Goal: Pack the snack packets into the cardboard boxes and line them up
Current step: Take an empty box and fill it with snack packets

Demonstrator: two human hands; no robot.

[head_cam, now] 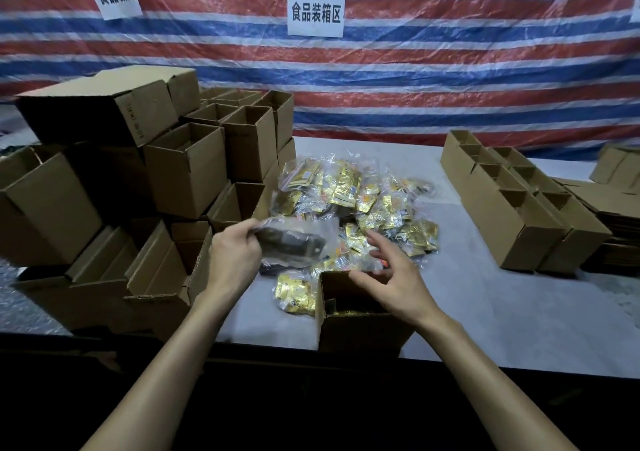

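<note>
The left hand point(235, 253) grips one end of a clear packet point(294, 242) with dark contents, fingers curled round its edge, and holds it in the air just above the near side of the pile of snack packets point(356, 201). The right hand point(394, 277) is released. Its fingers are spread and loosely bent, holding nothing, and it hovers over the far rim of an open box point(360, 329); whether the thumb touches the rim cannot be told.

That box stands at the near edge of the table point(485, 312), directly in front of the pile, with something gold showing inside it. A gold packet point(296, 294) lies on the table just beside the box's left wall.

To the left stands a stack of empty boxes point(183, 170), tumbled at mixed angles. On the right a row of boxes point(512, 208) stands in two neat lines, well apart from the pile, with flattened cardboard point(609, 215) beyond it. A striped tarp point(450, 69) hangs behind the table, with paper signs point(315, 12) on it.
</note>
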